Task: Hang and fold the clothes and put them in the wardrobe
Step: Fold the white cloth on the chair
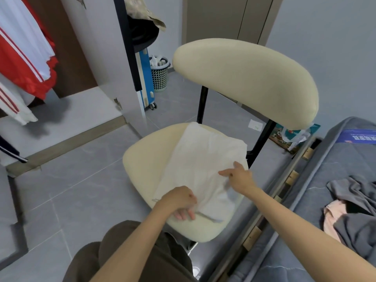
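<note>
A folded white garment [201, 165] lies on the seat of a cream chair [142, 165]. My left hand [181, 202] grips the garment's near edge, fingers curled under the cloth. Straight-fingered, my right hand [238, 176] rests on the garment's right side. At the left stands the open wardrobe [91, 110], with red and white clothes [26, 58] hanging inside. A grey garment [354, 212] and a pink one [331, 216] lie crumpled on the bed [345, 159] at the right.
The chair's backrest [244, 82] rises behind the seat. A blue wheeled case [147, 78] and a mesh bin [159, 74] stand behind the wardrobe door. A picture box [289, 137] lies on the grey tile floor [81, 180] by the bed frame.
</note>
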A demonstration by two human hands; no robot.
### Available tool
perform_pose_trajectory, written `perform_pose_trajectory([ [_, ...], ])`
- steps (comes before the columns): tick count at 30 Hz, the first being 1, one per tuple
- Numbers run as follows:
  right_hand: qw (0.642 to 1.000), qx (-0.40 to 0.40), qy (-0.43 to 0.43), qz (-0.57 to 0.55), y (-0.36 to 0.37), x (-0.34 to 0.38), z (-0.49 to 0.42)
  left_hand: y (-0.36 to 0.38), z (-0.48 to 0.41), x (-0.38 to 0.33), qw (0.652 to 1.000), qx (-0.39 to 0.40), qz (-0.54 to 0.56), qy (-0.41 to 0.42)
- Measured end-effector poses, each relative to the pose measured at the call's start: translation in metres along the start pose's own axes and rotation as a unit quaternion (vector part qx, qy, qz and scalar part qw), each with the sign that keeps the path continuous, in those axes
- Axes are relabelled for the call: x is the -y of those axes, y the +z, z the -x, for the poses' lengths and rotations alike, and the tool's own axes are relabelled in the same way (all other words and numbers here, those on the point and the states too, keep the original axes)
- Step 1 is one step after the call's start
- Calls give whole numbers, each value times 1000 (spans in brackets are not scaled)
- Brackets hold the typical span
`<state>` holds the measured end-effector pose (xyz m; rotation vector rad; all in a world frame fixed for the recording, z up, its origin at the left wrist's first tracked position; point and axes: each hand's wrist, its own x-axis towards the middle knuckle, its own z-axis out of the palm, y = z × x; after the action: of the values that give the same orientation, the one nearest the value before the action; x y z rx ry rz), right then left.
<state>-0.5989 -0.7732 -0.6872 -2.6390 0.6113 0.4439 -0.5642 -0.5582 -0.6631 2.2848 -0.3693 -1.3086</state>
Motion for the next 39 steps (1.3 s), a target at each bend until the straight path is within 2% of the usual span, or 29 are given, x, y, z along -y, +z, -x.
perform_pose_trajectory([
  [1, 996, -27, 32, -77, 2, -4, -1, 1, -1, -6, 1000, -21, -16, 16],
  [3, 973, -69, 101, -197, 10, -8, -1, -4, -5, -10, 991, -118, -37, 49],
  [6, 914, -85, 147, -369, 17, -9, -4, -27, -20, -9, 963, -255, -50, 72],
  [9, 878, -98, 179, -434, 21, -10, -12, -54, -40, -9, 947, -313, -55, 53],
  [11, 880, -79, 207, -420, 22, -12, -18, -69, -58, -7, 952, -305, -21, 17],
  [15, 894, -48, 208, -394, 28, -21, -29, -81, -91, 2, 956, -288, 32, -52],
  [19, 879, -34, 197, -432, 30, -26, -35, -87, -110, 11, 950, -267, 135, -94],
  [23, 863, 7, 178, -473, 28, -26, -36, -90, -114, 14, 959, -222, 166, -61],
  [27, 851, 1, 144, -504, 20, -20, -31, -83, -110, 9, 960, -240, 141, -38],
  [31, 839, -35, 99, -534, 0, -19, -13, -81, -88, 6, 926, -259, 271, 41],
  [34, 828, -49, 48, -557, -22, -16, 2, -89, -64, 10, 887, -258, 373, 88],
  [37, 823, -72, 4, -563, -42, -10, 15, -98, -37, 6, 864, -269, 408, 123],
  [39, 828, -106, 2, -550, -51, -5, 24, -102, -17, 4, 862, -284, 394, 148],
])
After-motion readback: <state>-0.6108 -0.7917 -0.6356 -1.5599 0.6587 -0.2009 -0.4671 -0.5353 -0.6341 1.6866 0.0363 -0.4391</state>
